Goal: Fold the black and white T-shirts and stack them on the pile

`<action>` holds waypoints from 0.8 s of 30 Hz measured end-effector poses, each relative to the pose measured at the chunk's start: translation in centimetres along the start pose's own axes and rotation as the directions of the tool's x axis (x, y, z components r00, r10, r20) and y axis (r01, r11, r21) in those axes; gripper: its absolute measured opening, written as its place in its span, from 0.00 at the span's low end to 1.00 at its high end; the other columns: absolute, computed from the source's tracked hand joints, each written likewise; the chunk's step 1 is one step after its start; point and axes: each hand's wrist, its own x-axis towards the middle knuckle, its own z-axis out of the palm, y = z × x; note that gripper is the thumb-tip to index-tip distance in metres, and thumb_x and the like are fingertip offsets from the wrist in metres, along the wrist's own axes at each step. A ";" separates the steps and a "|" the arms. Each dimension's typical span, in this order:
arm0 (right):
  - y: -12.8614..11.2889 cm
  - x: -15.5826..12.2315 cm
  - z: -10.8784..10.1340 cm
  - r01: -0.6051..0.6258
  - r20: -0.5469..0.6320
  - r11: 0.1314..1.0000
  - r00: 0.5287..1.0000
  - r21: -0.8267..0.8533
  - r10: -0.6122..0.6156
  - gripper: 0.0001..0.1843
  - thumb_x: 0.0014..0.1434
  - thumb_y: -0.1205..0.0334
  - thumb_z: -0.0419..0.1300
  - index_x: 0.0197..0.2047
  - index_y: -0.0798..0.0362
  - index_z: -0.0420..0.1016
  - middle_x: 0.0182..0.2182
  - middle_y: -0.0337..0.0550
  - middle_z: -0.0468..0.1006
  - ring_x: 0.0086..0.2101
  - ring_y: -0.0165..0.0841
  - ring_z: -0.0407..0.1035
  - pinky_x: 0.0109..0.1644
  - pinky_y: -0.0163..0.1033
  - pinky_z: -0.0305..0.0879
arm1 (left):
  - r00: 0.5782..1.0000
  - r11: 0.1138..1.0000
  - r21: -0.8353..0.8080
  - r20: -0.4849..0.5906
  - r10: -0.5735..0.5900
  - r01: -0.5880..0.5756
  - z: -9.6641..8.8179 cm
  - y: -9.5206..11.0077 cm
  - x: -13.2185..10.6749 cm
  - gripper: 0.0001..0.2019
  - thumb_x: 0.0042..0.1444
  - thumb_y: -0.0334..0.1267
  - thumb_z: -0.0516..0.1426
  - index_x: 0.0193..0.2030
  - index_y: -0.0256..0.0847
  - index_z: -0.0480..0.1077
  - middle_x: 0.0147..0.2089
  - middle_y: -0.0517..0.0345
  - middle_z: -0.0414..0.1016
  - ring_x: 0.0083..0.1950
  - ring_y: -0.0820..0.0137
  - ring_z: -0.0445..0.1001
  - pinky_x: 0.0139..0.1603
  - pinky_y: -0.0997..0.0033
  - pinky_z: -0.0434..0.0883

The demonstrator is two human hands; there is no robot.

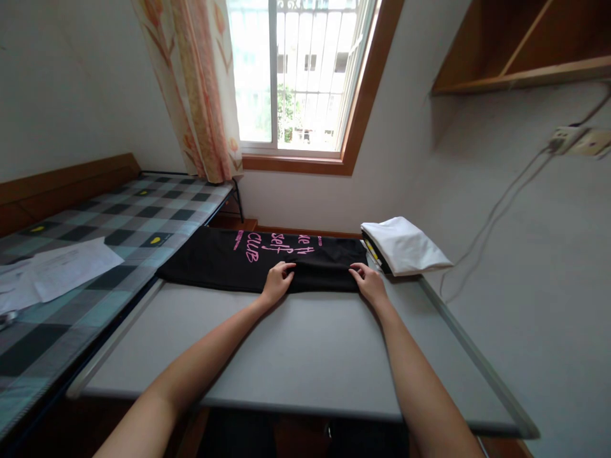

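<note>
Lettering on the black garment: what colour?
Pink lettering on the black garment; shows best in the head view.

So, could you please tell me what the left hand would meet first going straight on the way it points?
The left hand would probably meet more of the black cloth it touches, though exact depth is unclear.

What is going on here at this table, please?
A person has both hands on a black garment with pink lettering, spread across the far part of the table. The left hand is at the middle of its near side, the right hand by its right end; whether they pinch the cloth is hard to tell. Just to the right lies a folded white cloth.
</note>
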 end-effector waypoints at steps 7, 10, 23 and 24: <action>-0.7 -0.3 -0.5 0.053 0.108 0.996 0.993 -0.075 -0.045 0.19 0.60 0.59 0.55 0.54 0.50 0.74 0.34 0.43 0.79 0.35 0.37 0.73 0.39 0.38 0.64 | 0.986 0.918 0.372 0.137 0.090 -0.135 -0.2 0.5 -0.8 0.21 0.55 0.34 0.56 0.57 0.43 0.72 0.53 0.47 0.73 0.61 0.55 0.64 0.60 0.52 0.60; -1.3 -0.5 -0.3 0.106 0.107 0.988 0.990 -0.112 -0.094 0.17 0.63 0.62 0.51 0.50 0.49 0.76 0.42 0.45 0.78 0.41 0.37 0.72 0.44 0.38 0.64 | 0.988 0.904 0.413 0.143 0.056 -0.111 0.1 0.7 -0.9 0.21 0.57 0.36 0.55 0.59 0.41 0.70 0.57 0.44 0.71 0.63 0.54 0.62 0.62 0.51 0.56; -2.4 -1.0 0.4 0.104 0.098 0.944 0.992 -0.312 -0.077 0.18 0.64 0.63 0.51 0.51 0.52 0.78 0.47 0.48 0.76 0.45 0.39 0.68 0.49 0.42 0.61 | 0.997 0.772 0.634 0.075 0.000 -0.048 0.7 1.0 -1.2 0.22 0.61 0.43 0.52 0.61 0.44 0.67 0.63 0.49 0.68 0.66 0.55 0.58 0.67 0.45 0.49; -2.6 -1.1 0.3 0.091 0.096 0.937 0.993 -0.338 -0.062 0.17 0.64 0.62 0.52 0.50 0.52 0.79 0.47 0.48 0.76 0.45 0.40 0.68 0.49 0.43 0.61 | 0.996 0.773 0.631 0.088 0.012 -0.065 0.6 1.0 -1.2 0.22 0.61 0.43 0.52 0.61 0.43 0.67 0.62 0.48 0.69 0.67 0.55 0.58 0.67 0.45 0.49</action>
